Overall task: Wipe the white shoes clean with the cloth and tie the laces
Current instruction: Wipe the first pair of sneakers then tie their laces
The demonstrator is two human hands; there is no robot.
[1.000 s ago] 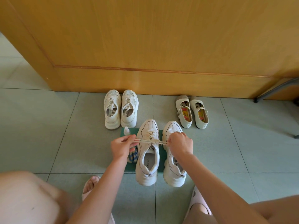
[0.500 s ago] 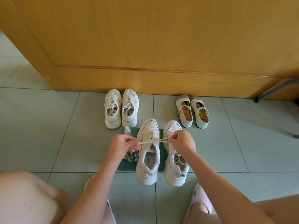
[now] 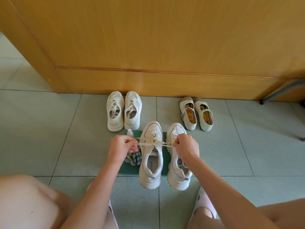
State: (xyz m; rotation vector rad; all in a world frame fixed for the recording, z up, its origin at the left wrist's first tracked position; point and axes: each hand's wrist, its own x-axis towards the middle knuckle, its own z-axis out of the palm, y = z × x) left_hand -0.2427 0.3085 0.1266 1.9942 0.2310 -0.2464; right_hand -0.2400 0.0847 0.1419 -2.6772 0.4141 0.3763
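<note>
Laces (image 3: 148,144): taut cream cords across chunky sneaker (image 3: 151,162)

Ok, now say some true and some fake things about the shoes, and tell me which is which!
1. The left hand and right hand pull the laces of one sneaker. True.
2. The cloth is in a hand. False: it lies on the mat beside that sneaker.
3. Two other sneakers stand beyond the mat. True.
4. The strap shoes stand on the mat. False: they stand on the bare floor.
</note>
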